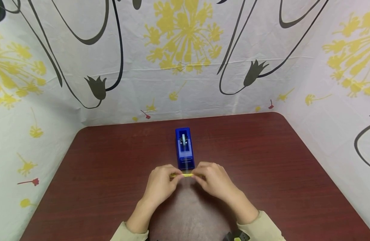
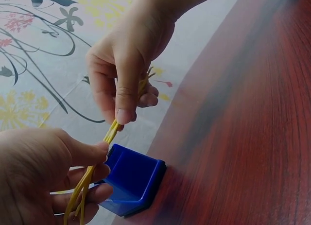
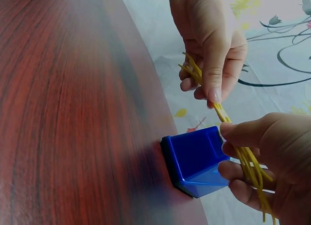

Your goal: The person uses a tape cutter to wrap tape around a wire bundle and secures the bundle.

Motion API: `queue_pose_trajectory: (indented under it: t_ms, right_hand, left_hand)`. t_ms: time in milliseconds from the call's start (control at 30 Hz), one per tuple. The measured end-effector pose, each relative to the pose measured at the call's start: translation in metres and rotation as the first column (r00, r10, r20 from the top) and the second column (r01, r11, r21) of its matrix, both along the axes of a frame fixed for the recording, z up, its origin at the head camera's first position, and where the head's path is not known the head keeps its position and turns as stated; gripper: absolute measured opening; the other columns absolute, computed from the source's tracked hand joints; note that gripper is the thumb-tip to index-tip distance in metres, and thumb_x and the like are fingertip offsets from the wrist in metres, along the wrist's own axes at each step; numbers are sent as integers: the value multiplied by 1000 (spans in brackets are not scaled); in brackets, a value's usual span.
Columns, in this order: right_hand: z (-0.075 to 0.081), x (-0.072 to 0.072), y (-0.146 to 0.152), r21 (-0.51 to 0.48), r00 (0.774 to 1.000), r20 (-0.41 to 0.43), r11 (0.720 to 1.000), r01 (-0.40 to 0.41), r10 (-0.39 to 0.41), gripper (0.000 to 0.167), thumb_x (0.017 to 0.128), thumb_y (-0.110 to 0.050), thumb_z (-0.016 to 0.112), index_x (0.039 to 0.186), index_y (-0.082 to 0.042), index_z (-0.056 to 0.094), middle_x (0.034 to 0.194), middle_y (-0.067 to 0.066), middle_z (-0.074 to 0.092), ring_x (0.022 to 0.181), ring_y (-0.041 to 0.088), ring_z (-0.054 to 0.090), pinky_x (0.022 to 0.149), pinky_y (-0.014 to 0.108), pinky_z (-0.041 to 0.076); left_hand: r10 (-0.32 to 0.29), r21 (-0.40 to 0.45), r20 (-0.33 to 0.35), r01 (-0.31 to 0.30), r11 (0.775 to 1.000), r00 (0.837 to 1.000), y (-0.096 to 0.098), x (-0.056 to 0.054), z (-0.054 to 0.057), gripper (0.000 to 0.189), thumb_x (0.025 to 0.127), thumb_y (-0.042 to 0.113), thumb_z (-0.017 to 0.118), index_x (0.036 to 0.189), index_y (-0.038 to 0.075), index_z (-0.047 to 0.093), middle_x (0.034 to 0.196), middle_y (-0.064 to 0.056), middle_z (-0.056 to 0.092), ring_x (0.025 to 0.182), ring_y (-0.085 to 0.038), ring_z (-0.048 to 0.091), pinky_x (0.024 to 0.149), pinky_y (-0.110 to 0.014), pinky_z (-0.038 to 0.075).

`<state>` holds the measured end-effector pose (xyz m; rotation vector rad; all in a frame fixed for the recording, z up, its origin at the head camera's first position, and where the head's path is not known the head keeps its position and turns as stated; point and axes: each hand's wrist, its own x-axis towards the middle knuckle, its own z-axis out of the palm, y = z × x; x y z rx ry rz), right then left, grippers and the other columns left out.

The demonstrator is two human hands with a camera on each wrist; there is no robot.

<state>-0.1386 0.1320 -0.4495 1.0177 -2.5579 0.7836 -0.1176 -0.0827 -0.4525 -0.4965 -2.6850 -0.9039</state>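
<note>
A bundle of thin yellow strands (image 1: 188,175) runs crosswise between my two hands. The thumb and fingers of my left hand (image 1: 161,182) pinch one side of it. Those of my right hand (image 1: 214,179) pinch the other side, leaving a short stretch bare between the fingertips. Loose strand ends (image 3: 265,205) splay out past the right hand in the right wrist view. Just beyond the bundle stands a blue tape dispenser (image 1: 184,150), its roll of clear tape (image 1: 183,141) toward the far end. The bare stretch is held close before the dispenser's near, toothed end.
The dark red wood-grain table (image 1: 118,150) has rounded far corners. A white sheet (image 1: 136,83) with yellow and grey flower prints hangs behind and along both sides. A dark object (image 1: 237,236) shows by the right sleeve at the bottom edge.
</note>
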Motion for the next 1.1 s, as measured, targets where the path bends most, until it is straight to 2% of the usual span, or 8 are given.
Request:
queue_pose_trajectory:
  t_ms: [133,333,467,533,600,700,867,1100]
  right_hand:
    - [0,-1,1,-21,998,-56,1000,-11,10,8,84,-8,82,90,-13,81,82,-7,69,69,4,62,62,26,53]
    - [-1,-2,1,-63,990,-137,997,-34,25,8,83,-8,83,90,-12,81,83,-7,69,67,3,61,60,25,53]
    - [-3,-3,0,-86,983,-181,995,-47,30,8,82,-7,83,89,-10,81,83,-6,69,67,4,62,60,24,53]
    - [-4,-4,0,-93,979,-199,994,-53,33,9,81,-5,84,88,-10,81,83,-6,69,67,4,62,59,23,53]
    - [-5,-5,0,-96,976,-215,994,-58,36,10,80,-4,85,87,-11,81,83,-6,68,67,4,62,60,23,53]
    - [-5,-5,-1,-96,974,-224,994,-59,37,12,78,-3,86,85,-11,81,82,-6,68,67,5,63,59,23,53]
    - [-3,-3,-2,-79,986,-166,997,-19,6,14,77,-5,87,84,-12,78,82,-6,67,69,6,64,61,25,54]
    - [3,-1,-3,18,1000,19,1000,21,-22,14,85,-13,83,95,-13,74,89,-6,69,74,7,63,66,29,55]
  left_hand:
    - [-2,23,2,2,1000,1000,0,0,0,6,84,21,84,86,17,79,80,11,69,67,-3,60,62,-25,48]
    - [-5,62,39,3,998,999,1,-2,4,9,94,21,74,90,14,79,78,10,66,63,-3,54,60,-24,45]
    - [5,25,50,-6,1000,999,1,-3,3,30,100,23,66,70,16,69,63,12,50,55,-3,42,54,-24,38]
    - [9,19,84,-10,1000,996,0,-4,2,42,101,24,64,61,18,57,56,13,38,49,-4,34,50,-24,33]
    - [8,29,121,-11,1000,993,0,-4,2,46,102,26,62,58,19,49,53,13,31,47,-3,29,47,-23,28]
    - [2,61,147,-11,998,989,0,-5,1,41,101,25,64,61,18,57,54,13,36,48,-2,30,47,-23,29]
    - [-4,101,128,-9,995,992,0,-6,-1,27,98,22,68,73,12,73,63,10,50,55,-5,41,55,-25,39]
    - [-10,132,106,-4,991,994,-1,-6,-4,21,97,20,71,78,12,76,64,11,49,56,-4,43,54,-24,39]
